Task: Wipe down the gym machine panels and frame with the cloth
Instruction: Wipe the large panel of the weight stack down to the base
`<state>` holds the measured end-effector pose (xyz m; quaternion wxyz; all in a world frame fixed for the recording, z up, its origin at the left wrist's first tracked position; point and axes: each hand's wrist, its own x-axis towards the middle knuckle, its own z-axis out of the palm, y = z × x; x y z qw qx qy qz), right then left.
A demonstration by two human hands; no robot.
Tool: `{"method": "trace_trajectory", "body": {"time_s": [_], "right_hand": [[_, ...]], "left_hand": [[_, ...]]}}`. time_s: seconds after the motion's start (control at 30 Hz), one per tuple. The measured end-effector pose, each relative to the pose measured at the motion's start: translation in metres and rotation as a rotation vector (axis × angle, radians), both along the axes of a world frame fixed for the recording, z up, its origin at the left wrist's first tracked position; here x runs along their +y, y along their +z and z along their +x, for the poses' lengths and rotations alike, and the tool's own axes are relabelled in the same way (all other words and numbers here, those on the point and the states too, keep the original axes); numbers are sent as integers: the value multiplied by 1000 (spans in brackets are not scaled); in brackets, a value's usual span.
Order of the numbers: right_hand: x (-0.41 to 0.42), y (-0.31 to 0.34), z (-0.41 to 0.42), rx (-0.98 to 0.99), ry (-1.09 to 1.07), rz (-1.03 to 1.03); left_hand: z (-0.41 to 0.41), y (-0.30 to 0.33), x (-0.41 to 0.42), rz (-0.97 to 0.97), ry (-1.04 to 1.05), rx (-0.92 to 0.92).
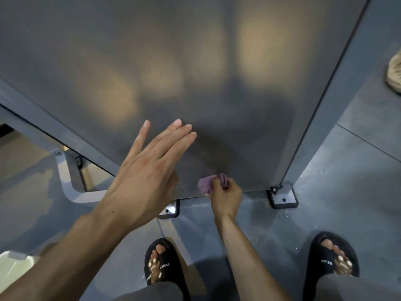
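Low against the bottom edge of the dark grey metal machine panel [173, 61], the right hand [225, 197] bunches a small purple cloth [211, 183] in its curled fingers [217, 185], while the left hand [143, 177] reaches toward the panel, fingers straight and slightly spread, above the grey floor [336, 203].

Left hand [147, 177] reaches forward with fingers straight and spread; right hand [225, 196], lower down, has fingers curled in a grip.
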<state>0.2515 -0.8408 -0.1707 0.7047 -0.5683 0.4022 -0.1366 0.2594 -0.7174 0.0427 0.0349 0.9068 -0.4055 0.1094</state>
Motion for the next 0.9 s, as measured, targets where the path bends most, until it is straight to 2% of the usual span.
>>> {"method": "trace_trajectory", "body": {"time_s": [0.07, 0.2, 0.27, 0.43, 0.57, 0.67, 0.9], "right_hand": [[3, 22, 6, -123, -20, 62], [7, 57, 5, -260, 21, -172], [2, 51, 1, -237, 33, -209], [-12, 37, -8, -37, 17, -272], [-5, 70, -1, -132, 59, -404], [-3, 87, -3, -194, 170, -466], [-45, 135, -12, -84, 380, -744]], "left_hand": [[2, 4, 6, -12, 15, -8], [3, 12, 22, -40, 50, -26], [2, 16, 32, -63, 80, -45], [2, 25, 55, -106, 158, -85], [3, 32, 73, -151, 224, -91], [2, 37, 87, -205, 276, -55], [5, 51, 86, -328, 387, 19]]}}
